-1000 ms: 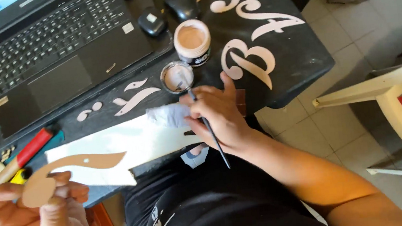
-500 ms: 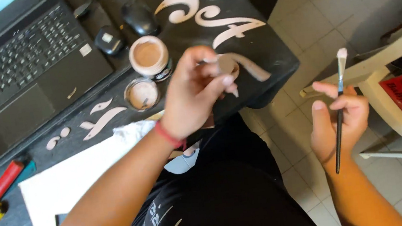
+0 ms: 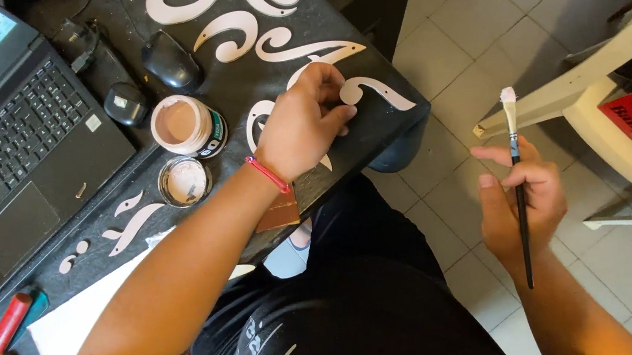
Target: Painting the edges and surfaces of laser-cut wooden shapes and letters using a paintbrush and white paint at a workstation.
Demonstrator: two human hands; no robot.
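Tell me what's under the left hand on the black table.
The left hand rests on pale scroll-shaped cutouts lying on the black table. Curled ends poke out beside the fingers and wrist. The parts beneath the palm are covered, so their shape cannot be seen.

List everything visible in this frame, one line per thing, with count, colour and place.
scroll cutouts: several, pale pink, spread on the table's far part; small ones near the front edge
table: one, black, left half of view
laptop: one, black, open, far left
paint jar: one, open, pinkish paint, centre of table
jar lid: one, paint-smeared, just in front of the jar
computer mouse: one, black, behind the jar
paper sheet: one, white, table's near edge
plastic chair: one, white, right
paintbrush: one, black handle, pale bristles, upright in the right hand
left hand: on a cutout at the table's right edge
right hand: over the floor tiles
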